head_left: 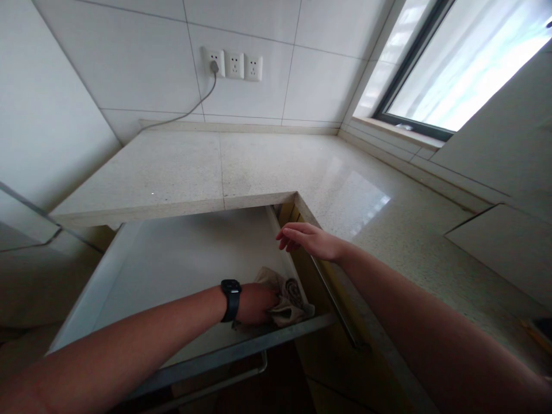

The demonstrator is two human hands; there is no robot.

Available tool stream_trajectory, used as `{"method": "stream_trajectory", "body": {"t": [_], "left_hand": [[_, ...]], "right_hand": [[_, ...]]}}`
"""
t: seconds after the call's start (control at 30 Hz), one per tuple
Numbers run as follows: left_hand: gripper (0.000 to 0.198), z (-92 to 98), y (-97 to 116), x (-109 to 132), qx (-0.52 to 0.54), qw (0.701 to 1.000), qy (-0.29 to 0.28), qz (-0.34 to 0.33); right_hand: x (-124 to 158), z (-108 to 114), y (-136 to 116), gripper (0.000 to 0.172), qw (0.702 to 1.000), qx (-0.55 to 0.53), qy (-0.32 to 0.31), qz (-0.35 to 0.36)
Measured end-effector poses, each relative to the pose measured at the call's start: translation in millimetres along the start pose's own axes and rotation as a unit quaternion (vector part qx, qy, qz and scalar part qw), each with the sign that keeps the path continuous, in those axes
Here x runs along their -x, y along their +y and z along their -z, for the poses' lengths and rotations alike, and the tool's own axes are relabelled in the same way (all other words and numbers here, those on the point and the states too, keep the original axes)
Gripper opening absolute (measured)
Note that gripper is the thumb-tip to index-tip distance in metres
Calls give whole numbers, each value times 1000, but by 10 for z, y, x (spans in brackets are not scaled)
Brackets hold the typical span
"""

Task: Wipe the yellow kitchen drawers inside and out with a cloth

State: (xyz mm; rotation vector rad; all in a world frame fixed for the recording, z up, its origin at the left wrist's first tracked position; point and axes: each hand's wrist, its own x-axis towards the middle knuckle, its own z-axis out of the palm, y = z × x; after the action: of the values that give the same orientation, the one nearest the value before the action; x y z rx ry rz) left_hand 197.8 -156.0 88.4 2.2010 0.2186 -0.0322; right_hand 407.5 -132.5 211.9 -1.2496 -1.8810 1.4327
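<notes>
An open white drawer (pixel 185 253) sticks out from under the counter. My left hand (pixel 256 303), with a dark watch (pixel 231 299) on its wrist, presses a crumpled beige cloth (pixel 288 299) into the drawer's front right corner. Its fingers are bent over the cloth and partly hidden by it. My right hand (pixel 308 240) hovers above the drawer's right side, near the counter's inner corner. It holds nothing, and its fingers are loosely bent and slightly apart.
A speckled pale countertop (pixel 181 167) runs along the wall and turns right. Beside the drawer stands a yellow cabinet front with a long metal handle (pixel 334 299). Three wall sockets (pixel 234 65) hold one plug with a grey cord (pixel 190 112). A window (pixel 435 69) is at the upper right.
</notes>
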Motion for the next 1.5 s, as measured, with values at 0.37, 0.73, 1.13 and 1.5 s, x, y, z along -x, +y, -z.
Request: {"method": "stream_trajectory", "body": {"t": [0.37,0.73,1.13,1.5], "left_hand": [[48,254,-143,478,319,910,-107,241],[48,125,409,146,317,937,80,120],[48,228,615,-53,282,948,87,119],[56,396,727,1716,238,930,75,270]], "right_hand": [[-48,-14,94,38,997,65,-26,-13],[-71,-17,100,36,992,119,-35,-18],[-62,-15,154,38,992,121,-39,-9],[5,-57,69,47,987,147,-53,-23]]}}
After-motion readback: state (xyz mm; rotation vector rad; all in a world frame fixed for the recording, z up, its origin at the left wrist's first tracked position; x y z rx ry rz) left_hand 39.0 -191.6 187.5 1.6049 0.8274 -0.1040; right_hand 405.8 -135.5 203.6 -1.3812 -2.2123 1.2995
